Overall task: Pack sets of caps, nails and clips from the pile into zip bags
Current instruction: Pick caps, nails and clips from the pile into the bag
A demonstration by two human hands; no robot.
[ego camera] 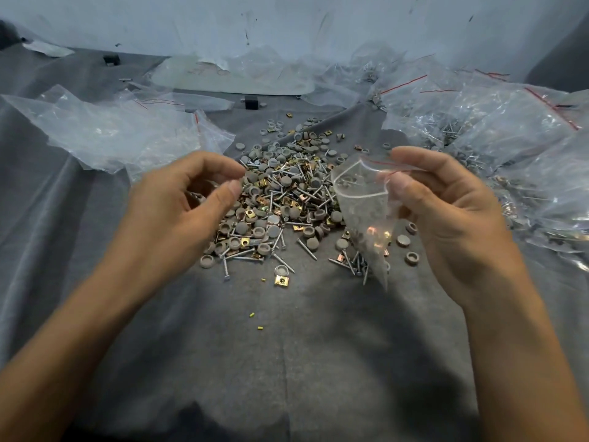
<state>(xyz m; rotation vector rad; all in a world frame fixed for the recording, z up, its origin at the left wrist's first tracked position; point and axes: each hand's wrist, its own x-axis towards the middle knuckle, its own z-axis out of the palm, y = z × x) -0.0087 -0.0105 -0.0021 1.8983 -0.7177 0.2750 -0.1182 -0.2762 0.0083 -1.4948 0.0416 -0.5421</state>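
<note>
Head view: the left hand [178,199] is held with fingers [216,164] curled toward the thumb, contents not discernible; a zip bag [366,215], mouth open, is pinched at its rim by the right hand [446,212]; filling is judged underway; parts must next be guided into that mouth; just beyond, the pile [280,193] is spread on the surface [287,330].

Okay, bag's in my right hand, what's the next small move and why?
Probably bring the left hand, curled over the pile, to the zip bag with pieces: the right hand pinches its mouth open, and it looks only partly filled.
</note>
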